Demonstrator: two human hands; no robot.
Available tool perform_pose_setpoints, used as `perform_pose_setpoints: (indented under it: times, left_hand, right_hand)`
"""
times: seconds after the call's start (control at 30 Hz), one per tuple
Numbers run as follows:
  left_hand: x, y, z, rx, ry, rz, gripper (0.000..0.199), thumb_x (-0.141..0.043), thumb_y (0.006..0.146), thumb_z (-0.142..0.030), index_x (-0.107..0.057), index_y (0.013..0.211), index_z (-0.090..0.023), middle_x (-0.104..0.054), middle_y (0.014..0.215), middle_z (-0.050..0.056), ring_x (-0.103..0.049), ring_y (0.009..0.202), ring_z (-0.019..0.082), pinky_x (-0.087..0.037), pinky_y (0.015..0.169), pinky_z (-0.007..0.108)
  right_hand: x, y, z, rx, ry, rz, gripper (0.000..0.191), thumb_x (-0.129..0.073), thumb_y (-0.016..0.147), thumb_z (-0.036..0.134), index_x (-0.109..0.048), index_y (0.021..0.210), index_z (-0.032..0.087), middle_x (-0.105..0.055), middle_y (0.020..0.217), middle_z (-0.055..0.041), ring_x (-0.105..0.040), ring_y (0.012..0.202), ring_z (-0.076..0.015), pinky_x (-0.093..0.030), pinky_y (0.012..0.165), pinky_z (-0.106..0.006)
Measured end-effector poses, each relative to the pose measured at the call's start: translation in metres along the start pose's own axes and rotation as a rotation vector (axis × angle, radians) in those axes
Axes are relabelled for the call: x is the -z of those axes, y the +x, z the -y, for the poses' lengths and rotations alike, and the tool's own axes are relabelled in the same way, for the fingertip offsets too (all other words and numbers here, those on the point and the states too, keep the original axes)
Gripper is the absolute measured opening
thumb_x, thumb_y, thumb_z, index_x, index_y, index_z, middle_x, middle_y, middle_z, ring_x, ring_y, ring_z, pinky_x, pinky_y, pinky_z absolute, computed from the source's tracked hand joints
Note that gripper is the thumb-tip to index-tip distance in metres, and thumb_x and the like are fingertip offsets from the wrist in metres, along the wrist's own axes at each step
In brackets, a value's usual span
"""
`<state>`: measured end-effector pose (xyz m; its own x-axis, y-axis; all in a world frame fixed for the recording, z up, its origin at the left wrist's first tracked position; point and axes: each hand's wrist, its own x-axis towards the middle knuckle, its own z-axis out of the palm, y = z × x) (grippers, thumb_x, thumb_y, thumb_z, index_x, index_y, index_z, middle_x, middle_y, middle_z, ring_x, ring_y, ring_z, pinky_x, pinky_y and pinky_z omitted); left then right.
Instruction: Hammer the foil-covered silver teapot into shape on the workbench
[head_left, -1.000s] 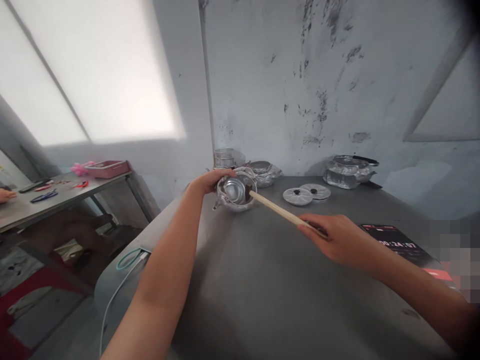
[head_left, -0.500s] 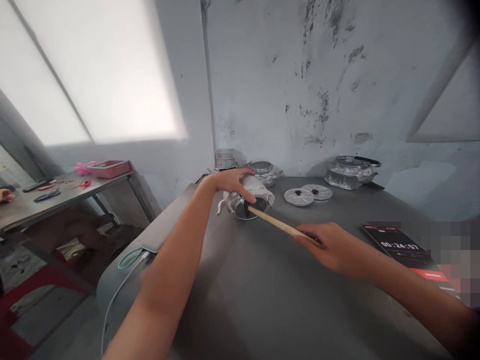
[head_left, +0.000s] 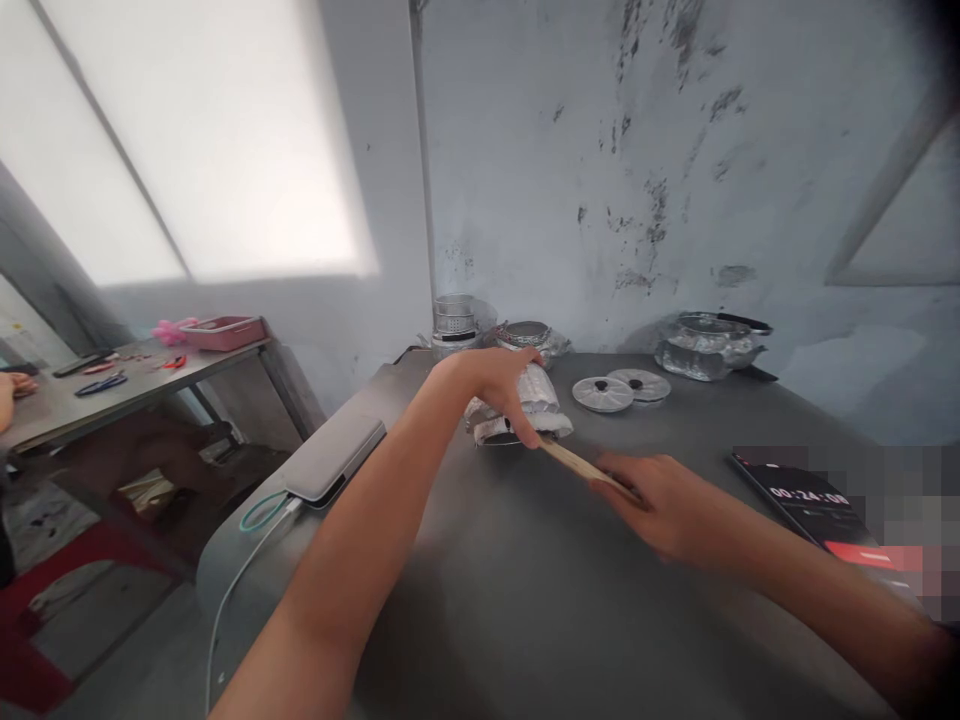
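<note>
Left hand (head_left: 491, 382) clamped over tilted wrapped pot (head_left: 541, 393); right hand (head_left: 651, 500) gripping wooden stick (head_left: 576, 465), far end probably in pot's mouth, hidden from me. I judge work midway: stick not yet withdrawn, two overlapping lids (head_left: 604, 399) beyond right hand.

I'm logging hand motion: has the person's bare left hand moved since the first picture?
Yes: the bare left hand has moved rightward, closer to the two round, silvery, black-knobbed lids.
</note>
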<state>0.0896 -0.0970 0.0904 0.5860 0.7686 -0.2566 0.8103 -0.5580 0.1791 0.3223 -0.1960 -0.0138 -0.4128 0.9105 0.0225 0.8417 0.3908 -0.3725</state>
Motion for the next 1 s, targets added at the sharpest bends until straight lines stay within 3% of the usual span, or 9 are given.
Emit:
perform_pose_setpoints:
  times: [0.13, 0.33, 0.6, 0.8, 1.0]
  left_hand:
    - [-0.001, 0.001, -0.004, 0.031, 0.05, -0.011, 0.141, -0.081, 0.041, -0.073, -0.008, 0.156, -0.036, -0.023, 0.162, 0.005, -0.037, 0.137, 0.041, -0.048, 0.098, 0.049]
    - [-0.004, 0.006, 0.003, 0.053, 0.09, -0.054, 0.141, -0.079, 0.041, -0.077, -0.01, 0.157, -0.034, -0.021, 0.163, 0.006, -0.034, 0.139, 0.041, -0.043, 0.103, 0.053]
    - [-0.003, 0.005, 0.008, 0.046, 0.074, -0.055, 0.134, -0.078, 0.048, -0.072, -0.009, 0.157, -0.035, -0.022, 0.163, 0.005, -0.033, 0.139, 0.042, -0.045, 0.102, 0.051]
    - [-0.004, 0.006, 0.01, 0.056, 0.064, -0.061, 0.136, -0.077, 0.047, -0.075, -0.01, 0.157, -0.033, -0.022, 0.162, 0.008, -0.036, 0.138, 0.041, -0.044, 0.102, 0.052]
    - [-0.002, 0.006, 0.014, 0.027, 0.061, -0.064, 0.136, -0.075, 0.047, -0.077, -0.01, 0.157, -0.033, -0.017, 0.164, 0.008, -0.035, 0.138, 0.042, -0.046, 0.1, 0.052]
  right_hand:
    - [-0.004, 0.001, 0.002, 0.01, -0.037, -0.047, 0.038, -0.036, 0.099, 0.046, -0.054, 0.076, 0.022, -0.062, 0.063, -0.0011, -0.051, 0.053, -0.0144, -0.032, 0.054, -0.029]
    - [-0.013, 0.001, 0.005, -0.004, -0.091, -0.132, 0.034, -0.035, 0.099, 0.044, -0.061, 0.091, 0.023, -0.068, 0.077, -0.0033, -0.061, 0.066, -0.0191, -0.033, 0.061, -0.031]
    - [-0.023, 0.003, 0.007, -0.064, -0.098, -0.123, 0.033, -0.037, 0.098, 0.04, -0.056, 0.077, 0.024, -0.067, 0.07, -0.0024, -0.058, 0.058, -0.0177, -0.03, 0.057, -0.03]
    - [-0.024, 0.002, 0.012, -0.056, -0.094, -0.16, 0.034, -0.033, 0.1, 0.041, -0.056, 0.084, 0.023, -0.067, 0.073, -0.0034, -0.059, 0.062, -0.0187, -0.032, 0.059, -0.03]
    - [-0.029, 0.005, 0.015, -0.063, -0.079, -0.096, 0.034, -0.033, 0.1, 0.038, -0.056, 0.081, 0.023, -0.068, 0.073, -0.0042, -0.062, 0.064, -0.0196, -0.035, 0.061, -0.03]
